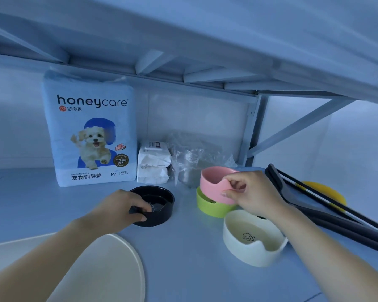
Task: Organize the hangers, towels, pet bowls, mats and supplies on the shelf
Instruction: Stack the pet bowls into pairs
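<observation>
Your right hand (254,194) pinched the pink bowl (212,184), which seemed to sit on the green bowl (210,207). Left of the green bowl, your left hand (122,207) gripped the black bowl (163,207).

Pale shelf board (183,247). Far left, upright: honeycare training-pad pack (90,131); just right of it, two stacked white packets (153,162), then crumpled clear plastic bag (194,153). Middle: black pet bowl (162,214), green bowl (210,208). Near right: cream paw-print bowl (251,240). Near left: cream mat (109,269). Right edge: black hangers (327,219) lying flat.

Left hand (122,205) grips black bowl (164,207); right hand (254,192) pinches pink bowl (212,186).
</observation>
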Available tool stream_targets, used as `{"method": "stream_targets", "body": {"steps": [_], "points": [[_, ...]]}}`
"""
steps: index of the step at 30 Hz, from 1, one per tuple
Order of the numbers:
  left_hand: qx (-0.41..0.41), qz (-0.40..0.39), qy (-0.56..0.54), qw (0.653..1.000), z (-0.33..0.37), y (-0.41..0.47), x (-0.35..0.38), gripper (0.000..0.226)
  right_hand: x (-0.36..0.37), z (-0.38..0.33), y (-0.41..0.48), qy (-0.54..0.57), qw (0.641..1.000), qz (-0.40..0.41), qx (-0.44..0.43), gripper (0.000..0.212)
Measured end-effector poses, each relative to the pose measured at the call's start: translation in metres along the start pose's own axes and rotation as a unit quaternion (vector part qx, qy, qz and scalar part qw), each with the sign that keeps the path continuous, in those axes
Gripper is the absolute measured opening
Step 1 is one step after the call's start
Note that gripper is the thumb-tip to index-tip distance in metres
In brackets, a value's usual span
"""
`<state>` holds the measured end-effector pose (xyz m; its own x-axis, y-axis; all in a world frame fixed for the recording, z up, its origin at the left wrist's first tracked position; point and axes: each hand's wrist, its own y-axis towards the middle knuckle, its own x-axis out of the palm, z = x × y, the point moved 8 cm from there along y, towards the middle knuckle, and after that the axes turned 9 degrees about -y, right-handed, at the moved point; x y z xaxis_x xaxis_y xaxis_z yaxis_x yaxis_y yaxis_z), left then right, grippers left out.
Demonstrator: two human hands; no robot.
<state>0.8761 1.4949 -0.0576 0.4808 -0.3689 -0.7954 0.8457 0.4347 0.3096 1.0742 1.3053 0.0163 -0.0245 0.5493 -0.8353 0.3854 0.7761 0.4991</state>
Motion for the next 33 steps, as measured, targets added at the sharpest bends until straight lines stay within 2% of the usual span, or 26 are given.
{"method": "stream_targets", "body": {"steps": [4, 11, 16, 18, 20, 24, 27, 30, 33], "points": [[0.01, 0.015, -0.029, 0.999, 0.001, 0.002, 0.005, 0.024, 0.009, 0.022, 0.01, 0.001, 1.0, -0.009, 0.023, 0.013], [0.03, 0.028, -0.06, 0.997, 0.0, 0.002, 0.008, 0.052, 0.024, 0.028, 0.015, 0.019, 1.0, -0.009, 0.015, 0.016], [0.045, 0.008, -0.105, 0.993, 0.017, 0.001, 0.026, 0.033, 0.024, 0.03, 0.023, 0.016, 1.0, -0.004, 0.021, 0.014], [0.064, 0.002, -0.106, 0.992, 0.027, 0.002, 0.035, 0.035, 0.024, 0.03, 0.026, 0.015, 1.0, -0.005, 0.018, 0.014], [0.083, 0.016, -0.099, 0.991, 0.033, 0.002, 0.04, 0.048, 0.025, 0.029, 0.028, 0.011, 1.0, -0.008, 0.018, 0.013], [0.099, 0.069, -0.072, 0.99, 0.034, -0.005, 0.045, 0.026, 0.029, 0.032, 0.03, 0.015, 0.999, -0.015, 0.027, 0.013], [0.098, 0.107, -0.067, 0.987, 0.03, -0.01, 0.046, 0.026, 0.033, 0.033, 0.031, 0.018, 0.999, -0.019, 0.028, 0.013], [0.087, 0.136, -0.089, 0.983, 0.029, -0.01, 0.044, 0.04, 0.038, 0.032, 0.031, 0.017, 0.999, -0.02, 0.026, 0.016], [0.075, 0.136, -0.09, 0.984, 0.027, -0.01, 0.044, 0.041, 0.046, 0.032, 0.03, 0.019, 0.999, -0.035, 0.027, 0.018]]}}
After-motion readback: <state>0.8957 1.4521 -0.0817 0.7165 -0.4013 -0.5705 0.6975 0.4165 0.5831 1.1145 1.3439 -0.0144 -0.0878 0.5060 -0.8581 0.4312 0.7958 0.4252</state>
